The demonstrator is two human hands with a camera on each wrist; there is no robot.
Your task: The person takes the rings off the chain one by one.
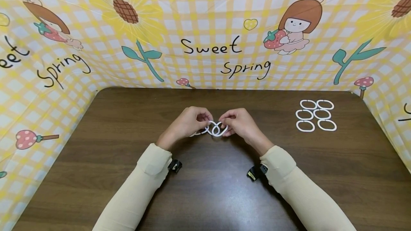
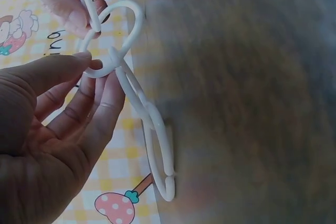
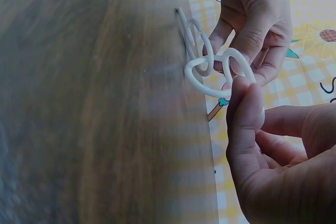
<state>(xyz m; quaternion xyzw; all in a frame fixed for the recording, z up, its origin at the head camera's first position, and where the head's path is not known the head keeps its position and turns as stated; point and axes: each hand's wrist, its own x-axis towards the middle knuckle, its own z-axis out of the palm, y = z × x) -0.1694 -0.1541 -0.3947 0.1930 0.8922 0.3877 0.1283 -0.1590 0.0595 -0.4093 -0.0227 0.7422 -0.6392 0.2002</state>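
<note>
My left hand (image 1: 192, 121) pinches a white oval plastic link (image 2: 137, 19) between thumb and fingers. Two more linked white links (image 2: 163, 140) trail from it towards the table, forming a short chain. Facing it, my right hand (image 1: 239, 122) pinches another white link (image 3: 243, 57) by its outer end. This link and the left hand's link cross each other between the hands, one passing through the other's opening in the right wrist view. A small gap shows in the side of the lowest chain link. Fingertips hide parts of both held links.
Several loose white links (image 1: 326, 124) lie in two columns on the right side of the brown wooden table (image 1: 212, 195). A yellow checked cloth (image 1: 205, 17) with printed figures stands behind and beside the table. Small black devices (image 1: 175, 166) are strapped at both wrists.
</note>
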